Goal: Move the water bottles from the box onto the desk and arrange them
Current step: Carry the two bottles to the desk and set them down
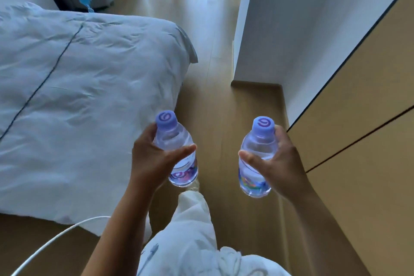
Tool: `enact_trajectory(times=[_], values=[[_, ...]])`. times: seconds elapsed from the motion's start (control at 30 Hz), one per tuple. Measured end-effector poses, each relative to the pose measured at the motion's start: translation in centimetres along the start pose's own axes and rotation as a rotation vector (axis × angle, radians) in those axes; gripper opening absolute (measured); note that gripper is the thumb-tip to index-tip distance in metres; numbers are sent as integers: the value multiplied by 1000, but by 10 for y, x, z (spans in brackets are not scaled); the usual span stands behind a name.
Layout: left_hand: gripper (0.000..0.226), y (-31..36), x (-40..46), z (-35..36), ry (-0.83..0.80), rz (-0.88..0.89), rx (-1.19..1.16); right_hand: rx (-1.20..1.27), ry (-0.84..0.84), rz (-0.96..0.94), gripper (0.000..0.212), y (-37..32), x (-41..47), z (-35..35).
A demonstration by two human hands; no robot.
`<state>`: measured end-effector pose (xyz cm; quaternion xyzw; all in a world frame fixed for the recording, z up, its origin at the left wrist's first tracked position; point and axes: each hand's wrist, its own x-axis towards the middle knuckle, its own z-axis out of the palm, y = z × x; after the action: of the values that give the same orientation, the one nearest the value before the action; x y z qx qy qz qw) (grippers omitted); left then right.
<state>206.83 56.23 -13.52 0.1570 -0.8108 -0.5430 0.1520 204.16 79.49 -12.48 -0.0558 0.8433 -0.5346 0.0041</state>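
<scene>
left hand [154, 159]: grips clear plastic water bottle with purple cap [179, 154], upright
right hand [277, 163]: grips second matching bottle [255, 163], upright
below: wooden floor [215, 69]

A water bottle in each of my hands, held over the wooden floor [215, 29].

My left hand [152, 159] grips one clear bottle [179, 152] with a purple cap; my right hand [277, 163] grips the other bottle [255, 163], also purple-capped. Both stand nearly upright, well apart. The white-covered bed [78, 96] lies to my left, tan cabinet doors [369, 96] to my right, a white cable [56, 240] below.
</scene>
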Motion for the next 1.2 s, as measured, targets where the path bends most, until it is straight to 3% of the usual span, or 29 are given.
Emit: enact_trajectory(times=[0.4,0.77,1.0,1.2], values=[[58,39,293,44,-136,193,-6,21,96,-14,50,-41,254,58],[58,8,439,67,-164,148,8,-103,49,-17,52,-53,414,108],[54,0,583,102,-143,194,67,-56,-75,-31,54,-44,570,132],[61,25,719,134,-149,258,135,-29,-62,-14,53,-43,704,144]])
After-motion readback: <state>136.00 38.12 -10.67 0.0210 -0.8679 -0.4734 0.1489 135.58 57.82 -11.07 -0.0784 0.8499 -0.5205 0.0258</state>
